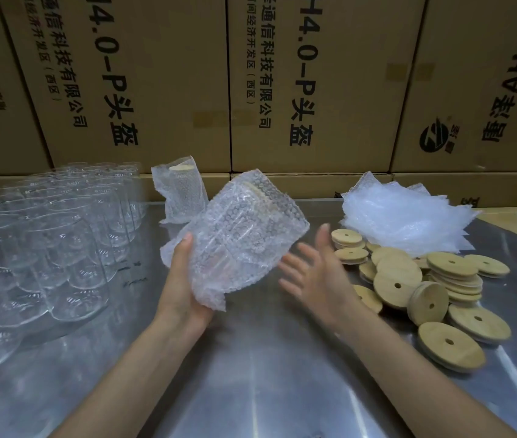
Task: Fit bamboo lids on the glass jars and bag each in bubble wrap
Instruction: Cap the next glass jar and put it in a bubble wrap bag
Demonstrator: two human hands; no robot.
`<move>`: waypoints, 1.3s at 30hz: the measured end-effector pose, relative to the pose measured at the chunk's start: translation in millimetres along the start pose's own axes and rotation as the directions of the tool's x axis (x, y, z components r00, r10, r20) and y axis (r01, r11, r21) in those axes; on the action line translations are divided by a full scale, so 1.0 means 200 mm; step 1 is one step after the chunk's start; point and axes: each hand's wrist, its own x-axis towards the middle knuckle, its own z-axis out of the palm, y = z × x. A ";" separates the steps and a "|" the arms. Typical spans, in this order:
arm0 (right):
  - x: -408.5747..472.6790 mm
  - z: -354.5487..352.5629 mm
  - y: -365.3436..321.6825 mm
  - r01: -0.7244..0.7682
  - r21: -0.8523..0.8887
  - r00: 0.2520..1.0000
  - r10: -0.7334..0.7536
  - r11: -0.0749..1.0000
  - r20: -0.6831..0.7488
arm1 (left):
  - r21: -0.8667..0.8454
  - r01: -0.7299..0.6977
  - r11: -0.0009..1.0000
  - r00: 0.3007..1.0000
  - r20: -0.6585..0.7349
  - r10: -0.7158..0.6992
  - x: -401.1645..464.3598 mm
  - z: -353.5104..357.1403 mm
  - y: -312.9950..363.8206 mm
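Head view: bare glass jars (61,248) left, bamboo lids (434,289) right.

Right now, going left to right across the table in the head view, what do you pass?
Bare glass jars → left hand holding the bagged jar → open right hand → loose bamboo lids, with the bubble wrap bags behind them.

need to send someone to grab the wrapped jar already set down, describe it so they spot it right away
Start at the wall of brown cardboard boxes behind the shiny metal table. At its foot, right of the bare clear glass jars, stands one bubble-wrapped, bamboo-lidded jar. Unlike the wrapped jar in the left hand, it stands alone and untouched.
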 end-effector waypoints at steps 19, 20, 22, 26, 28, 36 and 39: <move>-0.03 0.02 -0.10 0.179 0.362 0.984 -0.171 0.915 -0.054 | 0.379 -0.094 0.920 0.995 0.071 0.073 -0.13 0.09 -0.23; -0.03 0.01 -0.11 0.176 0.339 0.984 -0.160 0.924 -0.075 | 0.389 -0.071 0.918 0.994 0.108 0.031 -0.13 0.09 -0.23; -0.03 0.02 -0.10 0.190 0.282 0.979 -0.159 0.940 -0.131 | 0.458 -0.039 0.888 0.990 0.140 -0.028 -0.12 0.08 -0.20; -0.05 0.03 -0.12 0.286 0.116 0.949 -0.265 0.951 -0.169 | 0.723 -0.110 0.682 0.992 0.118 0.035 -0.09 0.06 -0.12; -0.07 0.06 -0.13 0.336 0.016 0.938 -0.332 0.942 -0.103 | 0.797 -0.161 0.583 0.983 0.180 0.025 -0.08 0.06 -0.10; -0.15 0.19 -0.14 0.450 -0.281 0.892 -0.444 0.848 0.088 | 0.795 -0.378 0.475 0.913 0.405 0.049 -0.10 0.08 -0.07; -0.15 0.19 -0.11 0.450 -0.239 0.892 -0.420 0.860 0.169 | 0.748 -0.367 0.553 0.926 0.350 0.140 -0.10 0.09 -0.08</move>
